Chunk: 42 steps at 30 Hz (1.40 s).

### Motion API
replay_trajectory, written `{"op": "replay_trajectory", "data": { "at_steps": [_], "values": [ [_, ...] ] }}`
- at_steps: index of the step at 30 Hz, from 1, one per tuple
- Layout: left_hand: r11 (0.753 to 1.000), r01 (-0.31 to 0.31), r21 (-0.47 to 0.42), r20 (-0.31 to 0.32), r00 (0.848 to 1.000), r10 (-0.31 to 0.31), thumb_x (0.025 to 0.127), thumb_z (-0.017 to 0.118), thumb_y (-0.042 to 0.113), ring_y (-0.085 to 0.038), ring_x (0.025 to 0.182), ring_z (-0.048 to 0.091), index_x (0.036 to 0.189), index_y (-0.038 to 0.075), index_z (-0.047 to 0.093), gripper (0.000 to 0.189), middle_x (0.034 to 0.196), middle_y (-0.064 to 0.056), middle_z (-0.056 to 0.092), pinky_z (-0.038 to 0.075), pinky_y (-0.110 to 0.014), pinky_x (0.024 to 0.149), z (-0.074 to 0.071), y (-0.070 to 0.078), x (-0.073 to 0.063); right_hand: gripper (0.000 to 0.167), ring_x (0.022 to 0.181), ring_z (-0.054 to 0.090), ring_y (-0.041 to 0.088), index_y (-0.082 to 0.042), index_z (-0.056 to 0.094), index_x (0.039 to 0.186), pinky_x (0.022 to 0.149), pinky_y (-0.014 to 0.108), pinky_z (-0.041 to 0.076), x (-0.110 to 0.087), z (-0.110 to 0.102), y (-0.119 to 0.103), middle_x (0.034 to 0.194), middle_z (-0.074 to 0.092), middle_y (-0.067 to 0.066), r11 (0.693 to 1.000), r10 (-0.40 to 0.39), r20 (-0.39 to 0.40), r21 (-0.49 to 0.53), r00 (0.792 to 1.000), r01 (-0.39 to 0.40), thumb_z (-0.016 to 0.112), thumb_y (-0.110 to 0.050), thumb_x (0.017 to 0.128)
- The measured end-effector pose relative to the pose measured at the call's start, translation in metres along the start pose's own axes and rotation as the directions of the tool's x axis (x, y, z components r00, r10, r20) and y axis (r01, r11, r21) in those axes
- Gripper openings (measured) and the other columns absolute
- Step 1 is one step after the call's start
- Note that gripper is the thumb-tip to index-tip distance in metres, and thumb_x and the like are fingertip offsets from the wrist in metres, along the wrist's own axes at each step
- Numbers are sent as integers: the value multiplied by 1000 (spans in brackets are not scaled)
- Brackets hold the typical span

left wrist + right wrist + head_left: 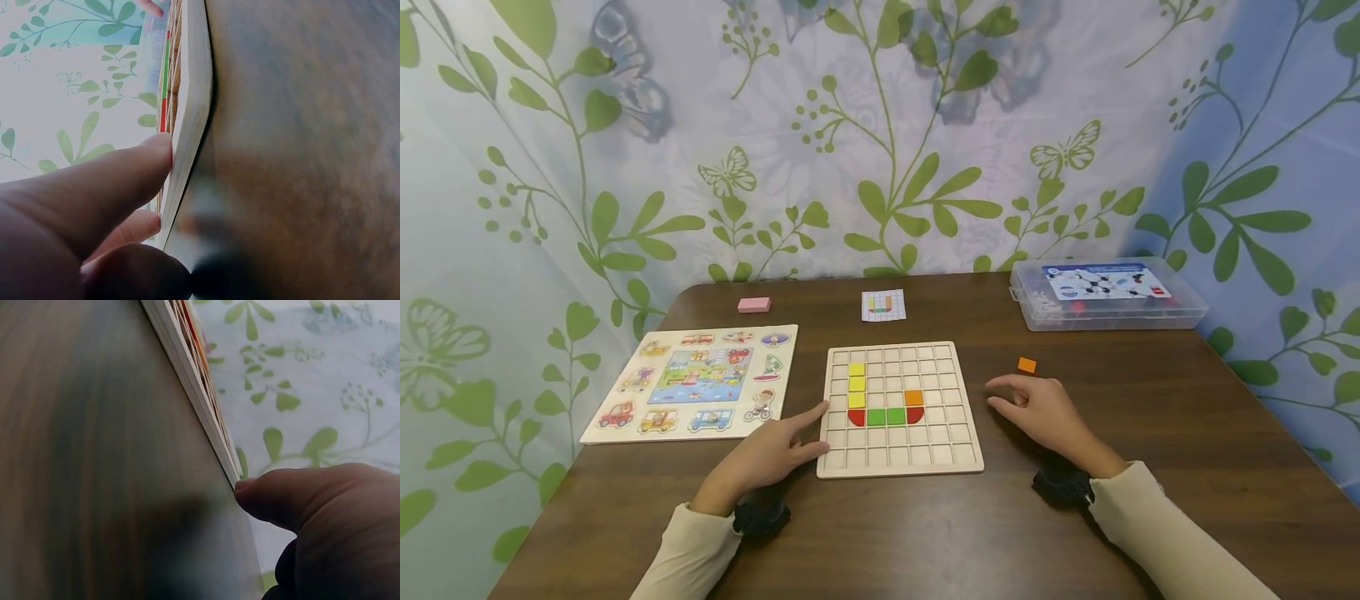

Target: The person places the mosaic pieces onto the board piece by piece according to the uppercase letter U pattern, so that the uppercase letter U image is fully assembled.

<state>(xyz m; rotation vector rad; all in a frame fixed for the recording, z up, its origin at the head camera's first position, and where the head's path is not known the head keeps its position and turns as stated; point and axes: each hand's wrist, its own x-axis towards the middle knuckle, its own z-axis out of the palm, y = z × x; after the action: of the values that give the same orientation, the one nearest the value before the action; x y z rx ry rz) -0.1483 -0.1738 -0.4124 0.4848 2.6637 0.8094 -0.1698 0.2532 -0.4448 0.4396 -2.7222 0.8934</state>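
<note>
A wooden grid board (pixel 857 458) lies on the table. On it stand three yellow tiles (pixel 857 384) in a column, two green squares (pixel 886 417) between two red rounded pieces (pixel 914 414), and an orange square (pixel 913 397) above the right red one. My left hand (pixel 767 458) touches the board's left edge with an extended finger and the thumb; the left wrist view shows the thumb (pixel 125 175) against its side. Beside the board on the right, my right hand (pixel 1037 412) hovers or rests low, fingers loosely bent, with nothing visible in them. A loose orange tile (pixel 1027 365) lies just beyond its fingers.
A picture puzzle board (pixel 700 383) lies at the left. Toward the back are a pink block (pixel 754 305), a small card with a coloured grid pattern (pixel 883 306), and a clear plastic case (pixel 1108 293) at the right. A patterned curtain (pixel 880 150) hangs behind the table.
</note>
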Motion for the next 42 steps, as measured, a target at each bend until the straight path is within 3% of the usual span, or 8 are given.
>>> {"op": "replay_trajectory", "data": {
  "at_steps": [14, 26, 42],
  "values": [
    [1000, 3, 2, 0, 1000, -3, 99, 67, 43, -11, 50, 37, 159, 24, 41, 68, 58, 3, 45, 35, -29, 52, -1, 0, 2, 26, 52, 38, 17, -11, 77, 113, 51, 30, 28, -11, -33, 33, 58, 41, -3, 987, 128, 3, -94, 992, -128, 80, -24, 91],
    [1000, 6, -1, 5, 1000, -6, 99, 67, 42, -11, 49, 36, 159, 24, 41, 68, 58, 4, 44, 34, -28, 52, -1, 0, 2, 32, 52, 36, 17, -6, 75, 115, 49, 30, 27, -11, -41, 41, 59, 41, -2, 982, 148, -3, -119, 989, -147, 81, -24, 90],
    [1000, 5, 1, 4, 1000, -5, 99, 66, 43, -11, 50, 37, 159, 24, 41, 68, 58, 4, 44, 35, -29, 52, 0, -1, 1, 38, 51, 37, 18, -4, 74, 118, 48, 29, 27, -11, -45, 43, 59, 42, -1, 972, 201, 47, -132, 978, -193, 78, -31, 92]
  ]
}}
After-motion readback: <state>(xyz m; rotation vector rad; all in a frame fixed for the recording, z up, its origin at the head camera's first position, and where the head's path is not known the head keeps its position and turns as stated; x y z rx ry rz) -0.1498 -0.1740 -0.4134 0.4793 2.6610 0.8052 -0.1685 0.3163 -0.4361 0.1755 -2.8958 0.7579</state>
